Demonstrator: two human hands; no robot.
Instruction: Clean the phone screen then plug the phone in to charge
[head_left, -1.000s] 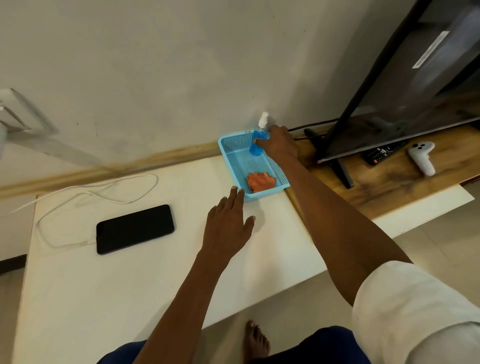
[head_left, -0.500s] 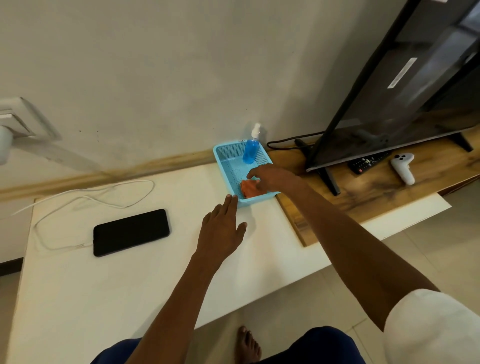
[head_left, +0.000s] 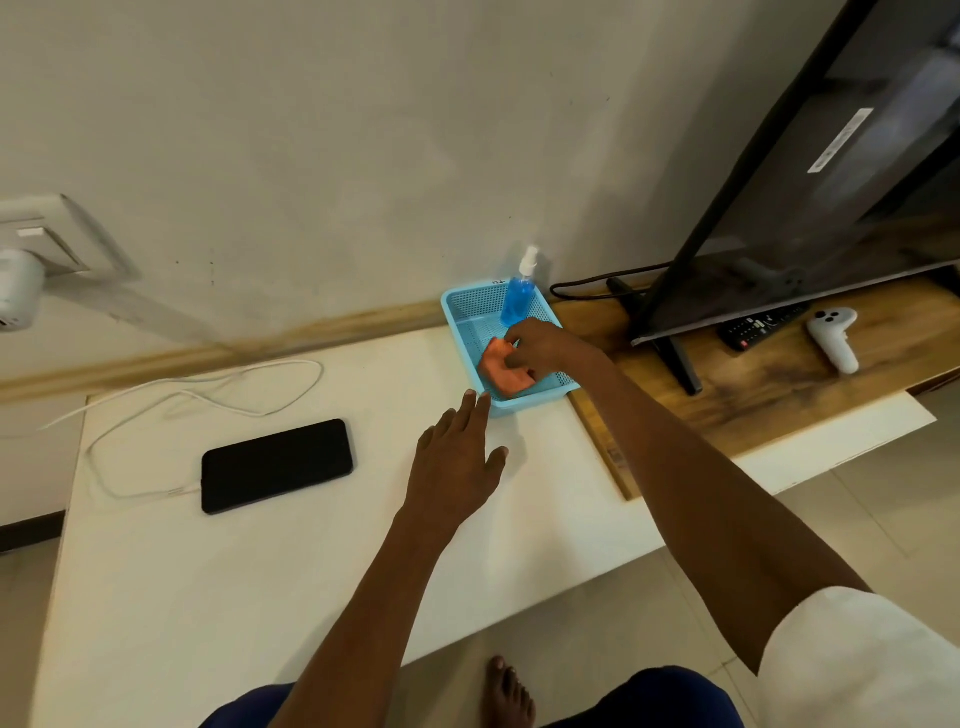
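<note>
Right hand (head_left: 540, 345) pinches the orange cloth (head_left: 501, 371) in the blue basket (head_left: 467, 312), centre frame; left hand (head_left: 457, 462) flat, fingers straight. Risk: a snagged lift tips the spray bottle (head_left: 517, 299).

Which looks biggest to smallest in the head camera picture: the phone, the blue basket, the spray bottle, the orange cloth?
1. Phone and blue basket: too alike to rank, and the phone lies nearer the camera.
2. Orange cloth, partly hidden by the right hand.
3. Spray bottle.

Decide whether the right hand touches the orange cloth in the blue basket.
Touching: the head view shows the right hand pinching the crumpled orange cloth inside the blue plastic basket.
</note>
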